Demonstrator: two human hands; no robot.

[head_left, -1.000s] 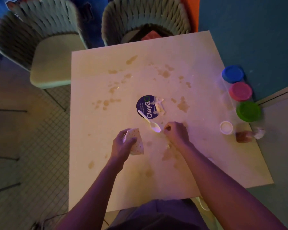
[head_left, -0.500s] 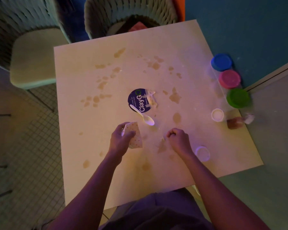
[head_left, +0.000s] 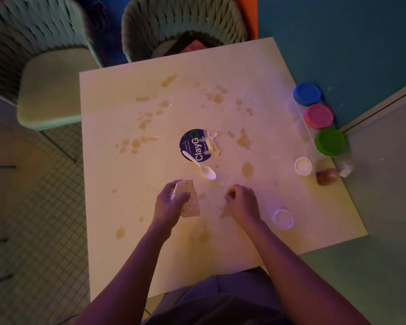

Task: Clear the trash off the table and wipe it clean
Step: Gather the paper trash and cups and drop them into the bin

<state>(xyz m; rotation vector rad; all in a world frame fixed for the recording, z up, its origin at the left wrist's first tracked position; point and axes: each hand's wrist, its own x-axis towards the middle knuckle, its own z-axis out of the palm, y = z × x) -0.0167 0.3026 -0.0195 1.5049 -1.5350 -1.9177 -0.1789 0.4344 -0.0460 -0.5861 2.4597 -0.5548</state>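
Dotted paper scrap (head_left: 189, 201) sits crumpled in the left hand (head_left: 170, 202).

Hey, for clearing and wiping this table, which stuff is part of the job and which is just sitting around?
Job:
spoon
ClayGo sticker, torn
stains
dotted paper in the left hand
right hand, closed; contents hidden
two white lids

Sitting around:
three jars, blue, pink, green lids
brown bottle
chairs
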